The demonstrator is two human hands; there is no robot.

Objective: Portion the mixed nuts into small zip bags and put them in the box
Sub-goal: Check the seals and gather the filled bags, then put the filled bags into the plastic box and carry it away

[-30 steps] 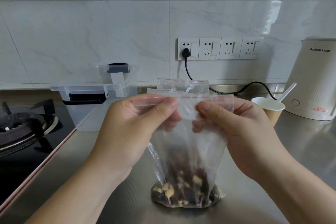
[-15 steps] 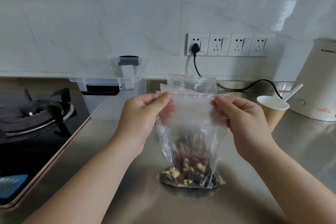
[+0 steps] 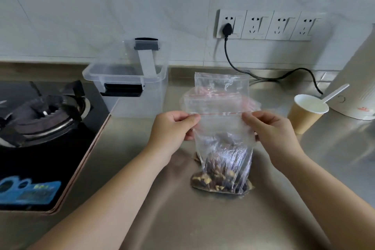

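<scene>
Mixed nuts [image 3: 220,178] at bottom of zip bag [image 3: 222,128], pinched between hands.

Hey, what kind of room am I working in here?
Most likely a home kitchen: a gas stove burner is set into the steel countertop, the wall behind is tiled, and an electric kettle stands below a row of wall sockets.

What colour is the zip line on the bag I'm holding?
Red: a thin red stripe along the zip bag seal, clearest in the head view.
</scene>
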